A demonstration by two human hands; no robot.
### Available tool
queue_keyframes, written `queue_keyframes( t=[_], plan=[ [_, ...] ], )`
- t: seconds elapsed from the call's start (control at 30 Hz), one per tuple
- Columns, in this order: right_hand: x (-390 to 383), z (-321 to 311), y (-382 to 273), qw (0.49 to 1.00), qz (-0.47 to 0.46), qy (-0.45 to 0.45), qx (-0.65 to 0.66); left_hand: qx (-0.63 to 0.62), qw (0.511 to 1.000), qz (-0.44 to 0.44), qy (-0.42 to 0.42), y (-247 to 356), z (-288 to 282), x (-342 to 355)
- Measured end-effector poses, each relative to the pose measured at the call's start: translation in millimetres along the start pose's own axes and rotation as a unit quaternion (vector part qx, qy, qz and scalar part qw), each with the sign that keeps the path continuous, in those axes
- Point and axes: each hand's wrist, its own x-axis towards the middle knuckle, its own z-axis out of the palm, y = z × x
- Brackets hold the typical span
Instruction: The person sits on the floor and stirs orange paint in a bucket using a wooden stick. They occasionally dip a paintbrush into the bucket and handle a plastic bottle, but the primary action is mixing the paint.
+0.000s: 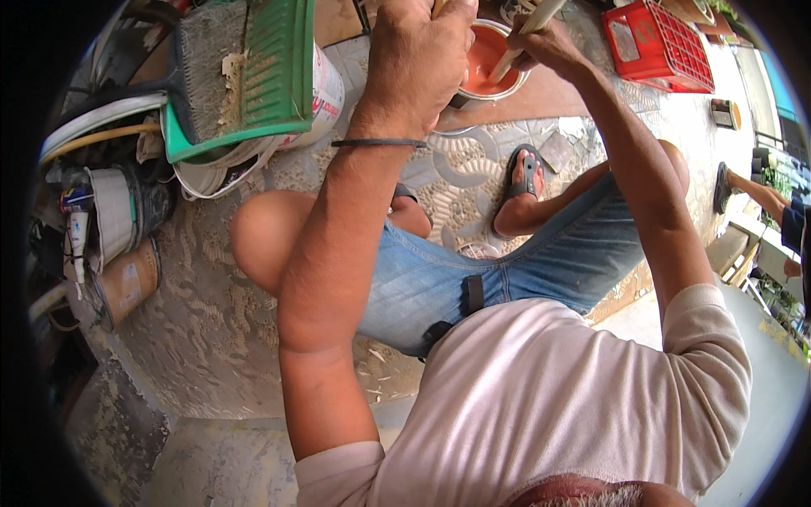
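Observation:
Near the top of the head view, a metal can (pixel 525 82) of orange-red paint (pixel 480 57) stands on a brown board (pixel 553 99). My right hand (pixel 553 49) is closed round a pale stick (pixel 541 15), whose lower end dips into the paint. To the left of the can, my left hand (pixel 412 63) makes a closed grip. A bit of tan, wood-like material shows at its top edge, but most of what it holds is hidden by the hand and the frame's edge.
At left, a green dustpan (pixel 283 76) with a broom head rests over a white bucket (pixel 328 89). Beyond my right hand are a red plastic crate (pixel 659 46) and a small can (pixel 725 114). Another person's leg (pixel 756 193) shows at far right. Patterned tile (pixel 460 156) covers the floor.

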Motion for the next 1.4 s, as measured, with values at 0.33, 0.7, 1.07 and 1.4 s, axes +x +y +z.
queue_keyframes(
  t=[0.33, 0.7, 1.07, 1.4],
  plan=[
    [4, -5, -23, 0.939, -0.2, 0.043, -0.275, -0.005, 1.0, -0.001, -0.005, 2, 2, 0],
    [-20, 7, -24, 0.956, -0.275, -0.02, -0.098, -0.013, 0.999, -0.035, 0.001, -11, -2, 5],
    [-11, 22, 13, 0.986, -0.155, 0.034, 0.06, -0.005, 0.999, -0.037, 0.002, -9, 8, 4],
    [-11, 32, 24, 0.988, -0.057, 0.058, 0.128, -0.012, 0.999, -0.04, 0.022, -9, -5, 7]
  ],
)
